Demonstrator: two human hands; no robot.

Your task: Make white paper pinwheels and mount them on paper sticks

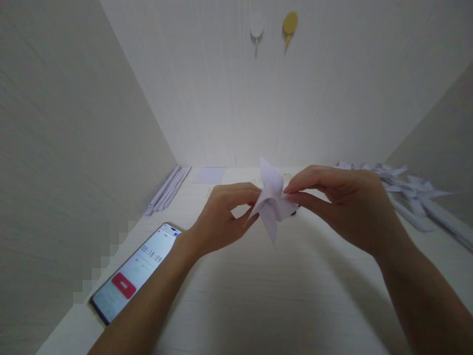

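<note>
While the fingers of both hands pinch it from either side, a small folded white paper piece hangs in the air above the middle of the table, its pointed flaps sticking up and down like a pinwheel or star. The left hand grips the left flap between thumb and forefinger; the right hand closes thumb and fingertips on the right edge, so both are clenched on the paper. This looks like a fold being shaped or tightened partway through an origami piece; the next move probably calls for a firm hold on one side while the other fingers crease or tuck a flap. Further out, a phone lies on the table to the left, showing a running timer and a red button. Paper strips lie beyond it, a flat paper sheet sits near the back wall, and a pile of folded white pieces lies to the right.
</note>
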